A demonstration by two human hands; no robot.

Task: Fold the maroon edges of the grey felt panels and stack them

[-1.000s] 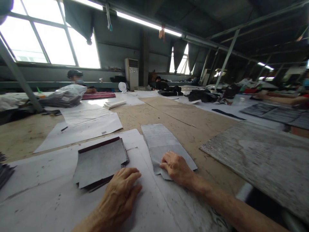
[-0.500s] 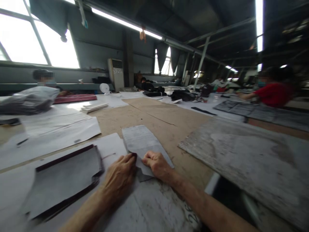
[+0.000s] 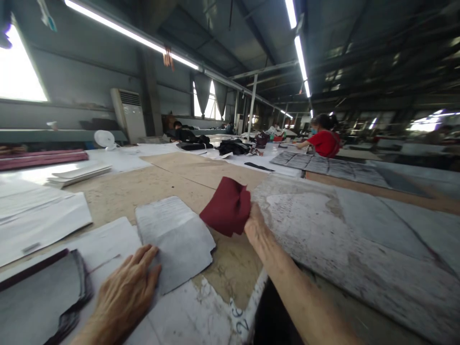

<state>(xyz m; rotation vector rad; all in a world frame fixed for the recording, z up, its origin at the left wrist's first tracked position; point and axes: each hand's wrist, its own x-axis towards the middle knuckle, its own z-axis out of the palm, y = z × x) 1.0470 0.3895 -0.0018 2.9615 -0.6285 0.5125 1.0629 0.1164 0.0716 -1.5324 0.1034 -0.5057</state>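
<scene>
One broad work table [image 3: 172, 179], brown with white sheets over parts of it, spreads beneath and beyond both hands. To the right of the right hand's grip, a large stained board [image 3: 298, 206] reaches toward the lower right of the view. Far beyond the grip and further right is a person in a red top [image 3: 325, 143]. Well to the left of the grip, past the left hand, lies a stack of grey pieces with dark edges [image 3: 32, 297]. Nearer, below and to the left of the grip, a pale grey piece [image 3: 176, 244] lies flat. The maroon piece [image 3: 226, 208] is at the grip itself, held up above the table by its right edge, its body bent and extending leftward from the right hand [image 3: 254, 223]. That hand is closed on it, fingers largely hidden, with the bare forearm slanting up from the lower right. The left hand [image 3: 131, 278] is open, palm down, fingers extended to the pale grey piece's left edge. Smallest, below the grip, is a handwritten "26" [image 3: 240, 320].
</scene>
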